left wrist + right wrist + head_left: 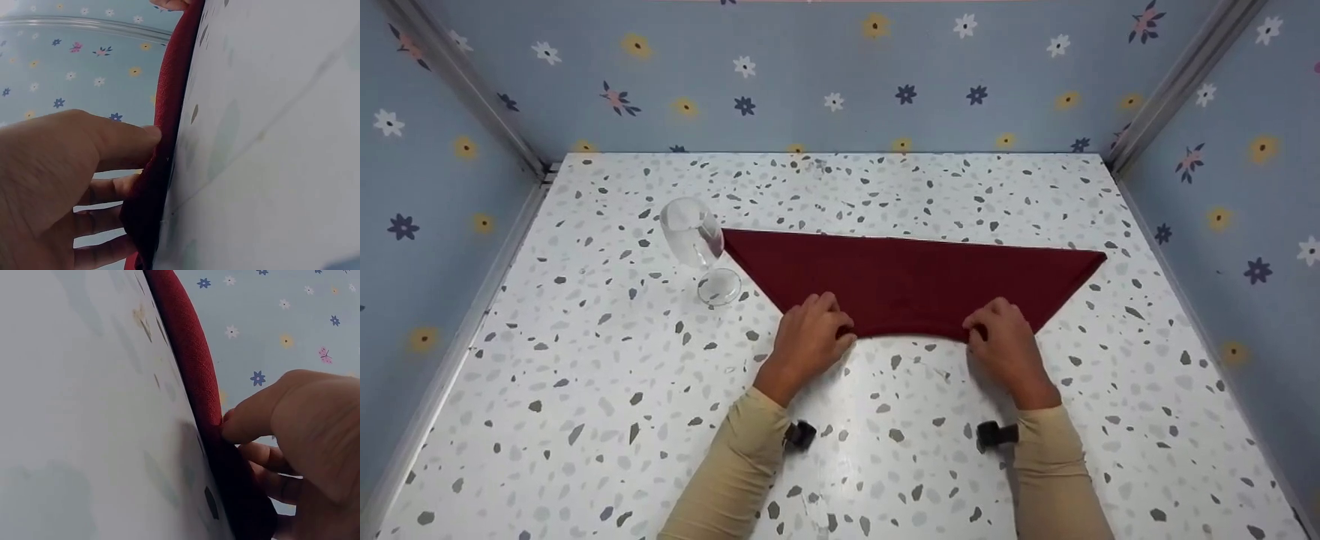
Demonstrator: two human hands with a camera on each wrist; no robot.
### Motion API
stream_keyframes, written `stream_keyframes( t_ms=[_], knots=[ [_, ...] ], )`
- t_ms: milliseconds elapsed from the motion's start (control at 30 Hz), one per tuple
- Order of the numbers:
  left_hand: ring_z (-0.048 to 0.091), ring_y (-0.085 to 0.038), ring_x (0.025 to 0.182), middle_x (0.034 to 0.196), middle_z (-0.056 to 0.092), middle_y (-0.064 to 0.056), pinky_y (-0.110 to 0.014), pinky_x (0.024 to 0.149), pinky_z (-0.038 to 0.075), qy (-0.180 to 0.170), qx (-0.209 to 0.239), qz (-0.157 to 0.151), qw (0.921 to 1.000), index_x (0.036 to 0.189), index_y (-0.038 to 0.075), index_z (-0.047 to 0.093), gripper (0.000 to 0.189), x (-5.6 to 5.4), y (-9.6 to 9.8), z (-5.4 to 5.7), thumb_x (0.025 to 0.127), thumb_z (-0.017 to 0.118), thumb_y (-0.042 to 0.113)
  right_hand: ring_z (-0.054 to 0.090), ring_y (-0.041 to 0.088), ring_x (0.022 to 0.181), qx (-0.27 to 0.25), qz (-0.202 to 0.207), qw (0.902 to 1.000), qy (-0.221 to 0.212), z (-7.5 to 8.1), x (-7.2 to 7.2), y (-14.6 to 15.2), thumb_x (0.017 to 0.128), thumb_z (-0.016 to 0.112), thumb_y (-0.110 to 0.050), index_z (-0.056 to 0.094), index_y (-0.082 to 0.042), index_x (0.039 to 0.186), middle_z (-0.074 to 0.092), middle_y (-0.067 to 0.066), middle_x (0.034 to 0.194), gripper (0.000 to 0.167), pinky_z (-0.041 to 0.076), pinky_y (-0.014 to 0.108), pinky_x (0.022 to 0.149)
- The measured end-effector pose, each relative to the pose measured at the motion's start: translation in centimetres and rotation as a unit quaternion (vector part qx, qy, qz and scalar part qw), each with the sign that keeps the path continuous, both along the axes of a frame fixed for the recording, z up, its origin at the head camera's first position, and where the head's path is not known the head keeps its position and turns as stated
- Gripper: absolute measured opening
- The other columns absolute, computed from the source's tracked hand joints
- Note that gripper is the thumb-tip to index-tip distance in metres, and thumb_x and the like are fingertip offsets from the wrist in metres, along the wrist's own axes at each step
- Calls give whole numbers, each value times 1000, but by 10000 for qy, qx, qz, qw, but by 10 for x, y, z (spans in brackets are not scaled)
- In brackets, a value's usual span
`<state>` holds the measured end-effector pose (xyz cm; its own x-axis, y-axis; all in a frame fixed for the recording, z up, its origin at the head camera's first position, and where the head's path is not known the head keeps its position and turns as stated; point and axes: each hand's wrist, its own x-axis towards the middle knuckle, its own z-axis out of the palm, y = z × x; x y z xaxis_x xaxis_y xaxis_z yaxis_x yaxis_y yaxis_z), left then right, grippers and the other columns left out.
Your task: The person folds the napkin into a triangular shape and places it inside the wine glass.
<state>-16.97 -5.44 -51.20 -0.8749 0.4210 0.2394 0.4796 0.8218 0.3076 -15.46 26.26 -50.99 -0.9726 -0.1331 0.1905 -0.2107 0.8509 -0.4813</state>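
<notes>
Near side of a dark-red, trapezoidal fabric cloth [907, 285], pinched at two places

The cloth lies mid-way across the white, grey-flecked tabletop [510, 420], long side towards its far edge. The left hand [808, 341] and right hand [1006, 346] each have their grip clamped on the short near side. A clear, stemmed drinking glass [688, 232] stands beside the far-left corner. The step appears to be shaping or folding; the next move calls for level, matched tension.

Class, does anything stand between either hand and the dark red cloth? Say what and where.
Nothing visible does: the left hand and the right hand both hold the near edge of the dark red cloth. The clear glass is by the cloth's far left corner, not in either hand's way.
</notes>
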Motion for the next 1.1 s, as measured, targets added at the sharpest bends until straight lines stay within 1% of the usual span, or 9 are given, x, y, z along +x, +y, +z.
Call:
stream_keyframes(
  t_ms=[67, 133, 333, 500, 667, 800, 933, 1033, 1100],
  knots=[
    [55, -20, 86, 97, 59, 0, -35, 68, 46, -15, -86, 22, 10000, 104, 16, 80, 21, 0, 0, 0, 89, 76, 30, 55, 29, 94, 98, 168, 9998, 94, 1, 0, 1, 90, 64, -3, 77, -6, 97, 61, 9, 99, 15, 45, 46, 82],
    [55, -21, 87, 98, 60, -1, -36, 68, 46, 27, -127, 5, 9999, 104, 15, 80, 20, 0, 0, 0, 89, 77, 27, 56, 29, 95, 242, 235, 9994, 80, 1, 0, 3, 90, 66, -7, 78, -8, 100, 65, 7, 100, 16, 44, 47, 83],
    [56, -24, 87, 96, 63, -3, -40, 68, 47, 261, -215, -61, 9994, 102, 14, 80, 15, -1, 1, 0, 91, 73, 21, 57, 32, 102, 518, 336, 9977, -266, 2, 0, 6, 87, 72, -21, 77, -9, 109, 67, 8, 109, 25, 42, 53, 88],
    [58, -23, 84, 91, 65, -1, -38, 66, 47, 331, -268, -50, 9991, 100, 14, 80, 13, -2, 1, -1, 92, 72, 21, 58, 33, 104, 500, 313, 9977, -324, 3, 1, 6, 90, 71, -19, 76, -7, 111, 67, 10, 111, 25, 42, 55, 91],
    [60, -23, 82, 88, 67, -1, -38, 65, 48, 394, -251, -29, 9989, 98, 15, 80, 11, -4, 0, -2, 92, 72, 19, 59, 32, 104, 268, 279, 9988, -301, 3, 1, 7, 93, 70, -16, 76, -6, 112, 69, 10, 110, 23, 45, 52, 91],
    [63, -23, 82, 87, 69, 0, -39, 67, 49, 245, -10, 31, 9997, 97, 15, 79, 8, -4, -2, -2, 91, 73, 17, 59, 33, 105, 123, 182, 9993, -295, 3, 2, 8, 94, 69, -13, 74, -5, 112, 70, 11, 111, 20, 45, 52, 93],
    [64, -23, 80, 84, 69, 0, -40, 69, 50, -7, 276, 155, 9995, 94, 14, 72, 5, -4, -4, -2, 91, 75, 17, 59, 33, 100, 39, 28, 9995, -299, 4, 1, 8, 95, 69, -13, 71, -6, 109, 70, 12, 109, 16, 45, 51, 88],
    [63, -24, 76, 79, 66, 0, -40, 66, 50, -12, 333, 150, 9993, 91, 16, 65, 10, -4, -4, -1, 91, 75, 17, 58, 32, 96, -31, -135, 9992, -370, 4, 1, 7, 96, 68, -13, 67, -7, 108, 69, 11, 104, 13, 44, 51, 87],
    [63, -24, 75, 78, 66, 0, -40, 65, 50, 4, 301, 91, 9995, 91, 17, 65, 9, -4, -4, -1, 91, 74, 16, 58, 33, 95, -49, -216, 9989, -422, 4, 1, 7, 97, 67, -14, 65, -8, 105, 68, 11, 101, 10, 42, 52, 89]
  ],
)
